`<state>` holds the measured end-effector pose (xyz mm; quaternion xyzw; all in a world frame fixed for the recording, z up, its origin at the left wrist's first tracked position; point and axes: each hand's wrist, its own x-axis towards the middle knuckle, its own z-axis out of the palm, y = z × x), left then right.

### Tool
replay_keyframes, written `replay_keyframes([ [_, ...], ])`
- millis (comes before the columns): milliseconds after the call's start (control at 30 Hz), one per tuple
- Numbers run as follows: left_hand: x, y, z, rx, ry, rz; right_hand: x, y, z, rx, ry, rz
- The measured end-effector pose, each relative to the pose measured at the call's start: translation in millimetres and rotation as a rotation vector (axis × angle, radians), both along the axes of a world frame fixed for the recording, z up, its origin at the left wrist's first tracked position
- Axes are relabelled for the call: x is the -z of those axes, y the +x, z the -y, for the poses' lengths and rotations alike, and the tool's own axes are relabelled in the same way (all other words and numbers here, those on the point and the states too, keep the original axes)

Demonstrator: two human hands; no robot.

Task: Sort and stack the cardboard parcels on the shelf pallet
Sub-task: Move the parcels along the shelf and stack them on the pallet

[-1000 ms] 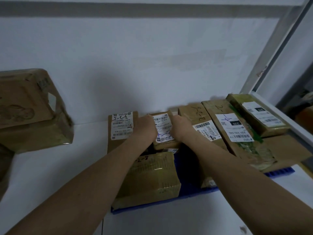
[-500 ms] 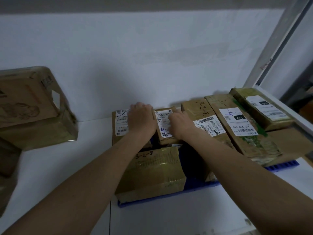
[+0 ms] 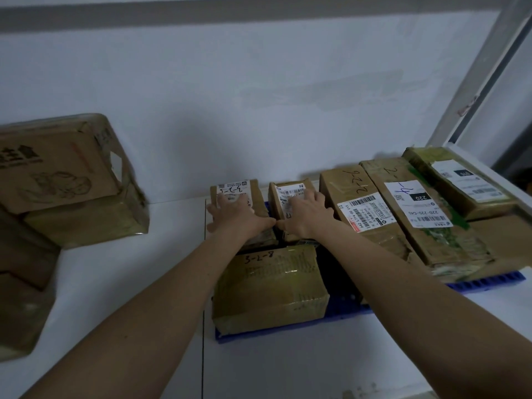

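Nearest, on the blue pallet (image 3: 489, 280), the parcel marked 3-L-8 (image 3: 269, 286) is seen lying flat at the front edge, untouched.

Behind it, two small labelled parcels are stood side by side against the wall. The left hand (image 3: 239, 217) is laid flat on the left small parcel (image 3: 239, 191), fingers straight and spread. The right hand (image 3: 305, 216) is pressed likewise on the right small parcel (image 3: 290, 197), fingers apart.

A second ago both hands were curled round the one right parcel; they have since been parted, one to each. The pair is judged seated, squaring-up nearly done.

Right: three long parcels (image 3: 368, 208) leaned in a row
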<state>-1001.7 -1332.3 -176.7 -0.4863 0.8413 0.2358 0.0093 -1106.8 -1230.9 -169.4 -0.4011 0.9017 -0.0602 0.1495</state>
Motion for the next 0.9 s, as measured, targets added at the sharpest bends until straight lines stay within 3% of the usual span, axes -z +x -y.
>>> replay_keyframes([
  [533, 4, -18, -3, 0.198, -0.005, 0.033, 4, -14, 0, -0.068, 0.020, 0.013],
  [900, 7, -12, 1, 0.253, -0.021, -0.044, -1, -10, 0, -0.085, 0.027, 0.027],
])
